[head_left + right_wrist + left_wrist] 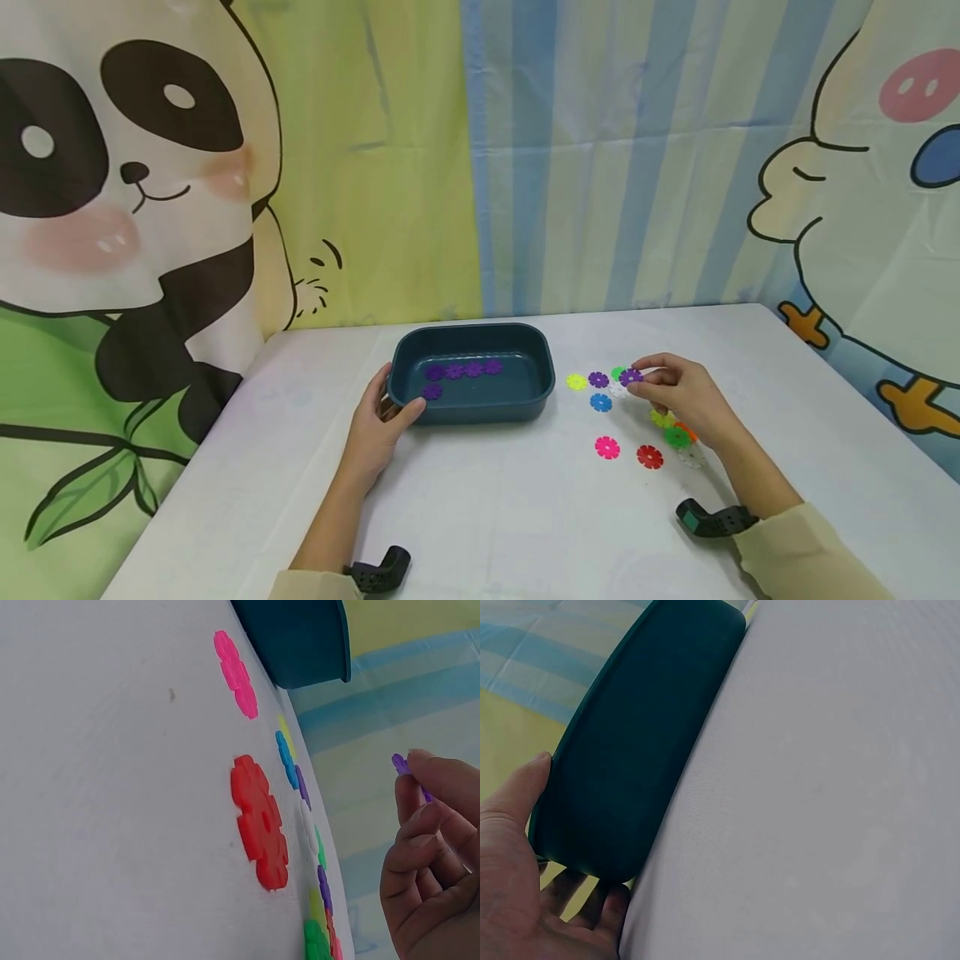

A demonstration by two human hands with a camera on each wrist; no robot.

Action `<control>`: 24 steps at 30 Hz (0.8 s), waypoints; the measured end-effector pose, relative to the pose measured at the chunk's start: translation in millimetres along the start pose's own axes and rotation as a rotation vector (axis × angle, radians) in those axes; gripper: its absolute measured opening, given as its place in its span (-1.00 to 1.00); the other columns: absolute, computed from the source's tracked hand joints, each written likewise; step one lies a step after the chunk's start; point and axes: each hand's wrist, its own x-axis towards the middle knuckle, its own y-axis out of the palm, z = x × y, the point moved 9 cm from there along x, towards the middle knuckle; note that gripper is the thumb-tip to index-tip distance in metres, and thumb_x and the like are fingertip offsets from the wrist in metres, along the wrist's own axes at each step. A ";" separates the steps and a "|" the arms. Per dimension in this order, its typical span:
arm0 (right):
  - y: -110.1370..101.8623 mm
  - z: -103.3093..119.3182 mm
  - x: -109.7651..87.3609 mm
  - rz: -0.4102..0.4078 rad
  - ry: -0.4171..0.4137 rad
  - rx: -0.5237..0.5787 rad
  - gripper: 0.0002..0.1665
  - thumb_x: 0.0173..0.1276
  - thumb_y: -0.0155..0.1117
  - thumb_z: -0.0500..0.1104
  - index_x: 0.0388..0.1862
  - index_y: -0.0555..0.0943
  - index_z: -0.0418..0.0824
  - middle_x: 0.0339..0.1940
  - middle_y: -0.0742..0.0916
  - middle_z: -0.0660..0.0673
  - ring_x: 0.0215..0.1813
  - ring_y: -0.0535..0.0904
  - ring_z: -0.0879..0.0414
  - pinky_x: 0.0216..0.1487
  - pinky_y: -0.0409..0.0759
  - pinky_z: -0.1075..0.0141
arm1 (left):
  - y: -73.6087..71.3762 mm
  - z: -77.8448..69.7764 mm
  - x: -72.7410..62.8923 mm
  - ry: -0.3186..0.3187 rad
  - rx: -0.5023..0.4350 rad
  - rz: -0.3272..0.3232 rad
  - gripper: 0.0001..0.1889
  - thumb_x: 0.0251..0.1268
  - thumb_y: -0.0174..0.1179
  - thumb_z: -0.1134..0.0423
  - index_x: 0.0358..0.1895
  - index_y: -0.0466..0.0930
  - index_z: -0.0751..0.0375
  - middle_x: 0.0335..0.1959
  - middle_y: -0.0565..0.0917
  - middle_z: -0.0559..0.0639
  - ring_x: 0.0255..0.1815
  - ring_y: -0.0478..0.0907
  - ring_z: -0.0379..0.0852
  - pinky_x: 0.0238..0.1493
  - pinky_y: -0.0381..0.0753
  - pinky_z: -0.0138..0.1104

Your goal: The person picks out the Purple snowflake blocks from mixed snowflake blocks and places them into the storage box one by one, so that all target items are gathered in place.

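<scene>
A dark teal plastic basin stands on the white-covered table, with several purple notched discs lying on its floor. My left hand grips the basin's left end, thumb at the rim; in the left wrist view its other fingers are under the near corner. Between thumb and fingertips my right hand pinches one purple flower-shaped disc, raised above the table. Below and around that hand lie loose discs, among them a blue one, a white one and another purple one.
Nearer to me lie a pink disc and a red disc. Green, yellow, orange and clear discs cluster under the right wrist. A yellow disc lies just right of the basin. Printed curtains hang behind the table.
</scene>
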 end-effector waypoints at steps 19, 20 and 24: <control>13.2 26.2 9.2 -0.039 -0.057 0.078 -0.36 0.39 0.45 0.11 0.32 0.54 -0.14 -0.17 0.72 -0.18 -0.34 0.54 0.03 -0.32 0.64 0.25 | -0.3 0.5 -0.3 0.002 0.001 0.003 -0.09 0.41 0.37 0.09 0.68 0.01 -0.09 0.69 0.12 0.11 0.59 0.28 0.18 0.53 0.37 -0.07; 14.5 28.2 9.9 -0.041 -0.058 0.081 -0.37 0.39 0.45 0.11 0.32 0.54 -0.13 -0.16 0.73 -0.21 -0.33 0.54 0.03 -0.31 0.64 0.25 | -0.3 0.4 -0.3 0.002 0.000 0.002 -0.09 0.41 0.37 0.09 0.68 0.01 -0.09 0.69 0.12 0.11 0.59 0.29 0.18 0.53 0.37 -0.07; 20.5 35.6 12.7 -0.038 -0.070 0.096 -0.38 0.41 0.44 0.10 0.33 0.54 -0.13 -0.14 0.72 -0.31 -0.35 0.54 0.04 -0.30 0.64 0.25 | 0.7 0.1 -0.6 0.002 -0.002 0.002 -0.10 0.41 0.37 0.09 0.68 0.01 -0.08 0.69 0.13 0.11 0.59 0.29 0.17 0.53 0.36 -0.05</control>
